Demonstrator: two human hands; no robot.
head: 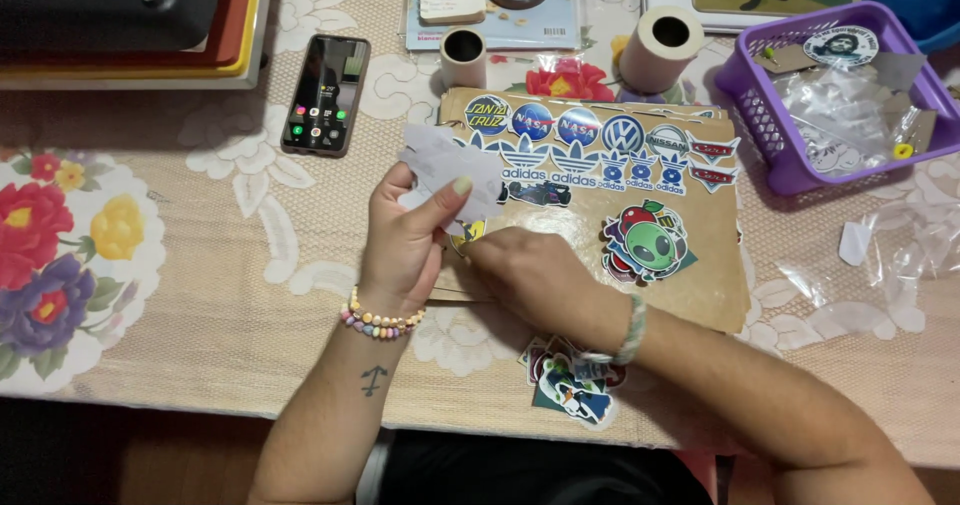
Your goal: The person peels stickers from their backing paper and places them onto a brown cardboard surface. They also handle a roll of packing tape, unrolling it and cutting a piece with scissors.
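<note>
**Brown board, stickers going on**

Brown card board (700, 275) lies on the lace-covered tabletop (200, 295), its top rows filled with stickers. The left hand (400, 245) pinches a white backing sheet (450, 170), thumb closed over it. The right hand (530, 270) presses down just below it at a small yellow sticker (468, 233); its fingers are hidden, so I cannot tell how far they are closed.

A sticker could likely crease or land crooked if the sheet slips, and the loose pile (570, 380) under the right wrist hangs near the edge and might get swept off.

Counted: two rolls (660, 45), one phone (325, 93), one purple basket (760, 125), one alien sticker (650, 245).
</note>
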